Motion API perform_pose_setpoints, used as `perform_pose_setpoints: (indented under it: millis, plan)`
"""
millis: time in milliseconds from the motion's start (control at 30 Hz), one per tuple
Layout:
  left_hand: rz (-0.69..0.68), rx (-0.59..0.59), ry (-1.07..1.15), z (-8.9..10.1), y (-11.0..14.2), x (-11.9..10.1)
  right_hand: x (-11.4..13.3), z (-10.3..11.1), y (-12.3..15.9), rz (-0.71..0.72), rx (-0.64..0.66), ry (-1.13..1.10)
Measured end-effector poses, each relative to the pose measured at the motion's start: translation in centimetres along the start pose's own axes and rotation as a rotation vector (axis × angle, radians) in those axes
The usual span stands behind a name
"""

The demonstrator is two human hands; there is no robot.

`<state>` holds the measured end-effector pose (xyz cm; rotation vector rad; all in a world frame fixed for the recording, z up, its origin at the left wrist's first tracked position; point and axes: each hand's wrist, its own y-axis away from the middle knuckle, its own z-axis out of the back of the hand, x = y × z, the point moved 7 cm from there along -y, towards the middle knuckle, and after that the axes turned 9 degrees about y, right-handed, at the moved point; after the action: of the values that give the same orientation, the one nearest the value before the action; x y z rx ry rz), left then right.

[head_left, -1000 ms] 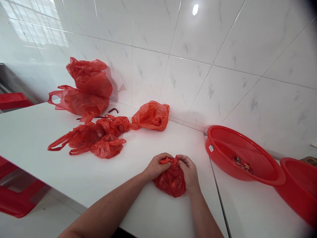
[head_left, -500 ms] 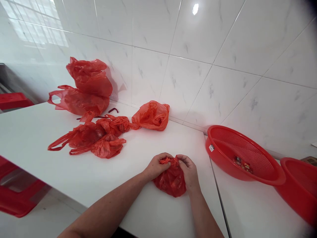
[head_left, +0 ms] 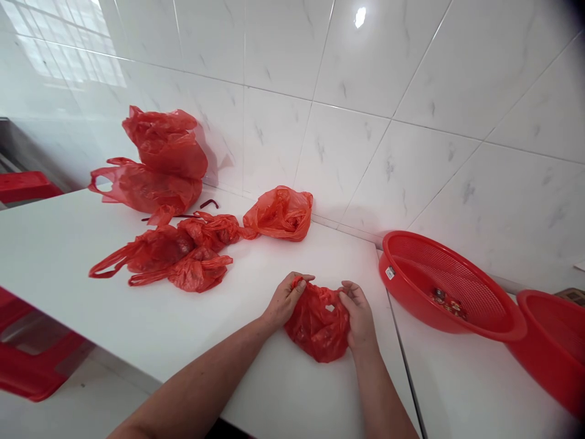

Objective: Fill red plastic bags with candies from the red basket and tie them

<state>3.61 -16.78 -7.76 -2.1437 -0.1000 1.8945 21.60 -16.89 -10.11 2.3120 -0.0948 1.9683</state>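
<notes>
At the lower centre of the head view, both hands grasp one red bag low over the white table. The left hand pinches the left side of its gathered mouth, thumb on top; the right hand grips the opposite edge with fingers curled. A small pale patch shows in the plastic near the right fingers; whether it is a hole is unclear. The bag's contents cannot be made out.

At the centre of the frame, another bag sits near the wall. Left of centre lies a cluster of knotted bags, and two fuller bags stand at upper left, beside a dark red hook. At the right, a red basket holds small packets and touches a basin. A stool shows at lower left.
</notes>
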Motion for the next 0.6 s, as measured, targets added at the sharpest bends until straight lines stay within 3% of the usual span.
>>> perform_pose_setpoints:
  millis: [167, 333, 467, 600]
  plan:
    - [-0.101, -0.031, -0.165, 0.5, -0.2, -0.9, 0.1, 2.8, -1.1, 0.045, -0.133, 0.067]
    - [-0.220, -0.024, -0.325, 1.4, 1.3, -2.2, -0.2, 7.4, -2.1, 0.074, -0.420, 0.368]
    - [-0.189, -0.060, -0.405, 3.0, 2.9, -2.4, -0.3, 9.7, -2.6, 0.076, -0.538, 0.462]
    - [-0.124, -0.129, -0.399, 4.2, 3.5, -2.0, -0.1, 10.0, -2.6, 0.092, -0.564, 0.538]
